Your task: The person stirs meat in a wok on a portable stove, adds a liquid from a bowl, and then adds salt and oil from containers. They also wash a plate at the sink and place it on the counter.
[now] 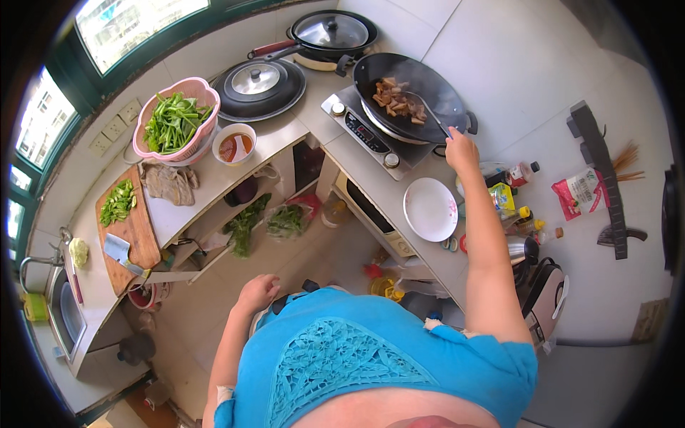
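Observation:
My right hand (461, 151) grips the handle of a metal cooking spatula (431, 111). The spatula's head rests among browned meat pieces (393, 99) in a black wok (447, 85). Faint steam rises over the wok, which sits on an induction cooker (359, 128) with a lit display and two knobs. At my waist hangs my left hand (259, 292), fingers loosely bent and nothing seen in it. A white plate (431, 209) with a floral rim lies on the counter just below the cooker, near my right forearm.
To the left stand a pink basket of leafy greens (174, 123), a bowl of reddish liquid (235, 148) and a wooden cutting board (115, 267) bearing chopped green vegetables (119, 203) and a cleaver (126, 254). Lidded pans (260, 88) fill the corner. Several bottles (522, 172) line the right wall.

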`<state>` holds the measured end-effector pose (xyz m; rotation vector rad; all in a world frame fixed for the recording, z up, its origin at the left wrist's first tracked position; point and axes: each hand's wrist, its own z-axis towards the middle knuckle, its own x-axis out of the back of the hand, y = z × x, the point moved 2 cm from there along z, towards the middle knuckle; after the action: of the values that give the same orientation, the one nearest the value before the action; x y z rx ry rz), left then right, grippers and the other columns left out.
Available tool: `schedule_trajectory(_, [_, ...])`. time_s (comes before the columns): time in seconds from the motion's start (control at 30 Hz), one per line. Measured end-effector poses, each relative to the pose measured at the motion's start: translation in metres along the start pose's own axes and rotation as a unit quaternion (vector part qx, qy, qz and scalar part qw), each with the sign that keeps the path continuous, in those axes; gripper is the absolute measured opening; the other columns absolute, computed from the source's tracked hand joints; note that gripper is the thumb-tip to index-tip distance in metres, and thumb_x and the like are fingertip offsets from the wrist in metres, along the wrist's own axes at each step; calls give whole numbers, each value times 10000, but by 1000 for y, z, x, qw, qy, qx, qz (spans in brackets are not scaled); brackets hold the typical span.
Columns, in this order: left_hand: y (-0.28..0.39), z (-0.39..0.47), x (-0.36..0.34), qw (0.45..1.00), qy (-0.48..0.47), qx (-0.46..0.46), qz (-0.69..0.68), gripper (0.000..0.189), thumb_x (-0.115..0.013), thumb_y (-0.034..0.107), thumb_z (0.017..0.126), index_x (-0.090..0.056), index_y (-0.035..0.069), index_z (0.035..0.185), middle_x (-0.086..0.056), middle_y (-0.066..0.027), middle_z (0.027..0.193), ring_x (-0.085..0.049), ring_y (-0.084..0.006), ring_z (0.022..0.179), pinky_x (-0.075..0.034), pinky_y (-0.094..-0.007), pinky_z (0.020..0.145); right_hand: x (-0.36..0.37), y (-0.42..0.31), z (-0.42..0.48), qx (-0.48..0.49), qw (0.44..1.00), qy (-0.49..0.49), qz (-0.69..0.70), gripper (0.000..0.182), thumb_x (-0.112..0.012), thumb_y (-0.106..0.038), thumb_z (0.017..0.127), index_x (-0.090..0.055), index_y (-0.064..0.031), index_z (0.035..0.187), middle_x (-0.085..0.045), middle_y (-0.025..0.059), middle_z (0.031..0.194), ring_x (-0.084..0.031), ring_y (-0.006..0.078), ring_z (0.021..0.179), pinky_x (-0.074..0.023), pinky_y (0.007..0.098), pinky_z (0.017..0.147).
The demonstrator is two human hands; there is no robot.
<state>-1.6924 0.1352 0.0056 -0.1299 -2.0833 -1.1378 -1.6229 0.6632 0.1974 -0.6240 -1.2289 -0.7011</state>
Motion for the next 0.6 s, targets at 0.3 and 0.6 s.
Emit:
schedule_trajectory(0.3, [-13,10,11,999,-5,30,-32,257,-594,219,781,-600,88,1002,-601,-108,843,-583,-276,795,-469,-375,700,96,-5,-80,50,997,-1,67,307,-502,-210,830,-577,-127,1116,-612,205,906,-567,383,862,-440,442,769])
schedule_trajectory(0.6, [-6,3,9,1000,0,2,-15,254,-596,215,784,-600,75,996,-609,-102,822,-591,-254,765,-470,-361,685,1,-4,-4,-39,997,50,35,305,-492,-244,854,-571,-169,1139,-632,158,948,-592,347,884,-458,426,782])
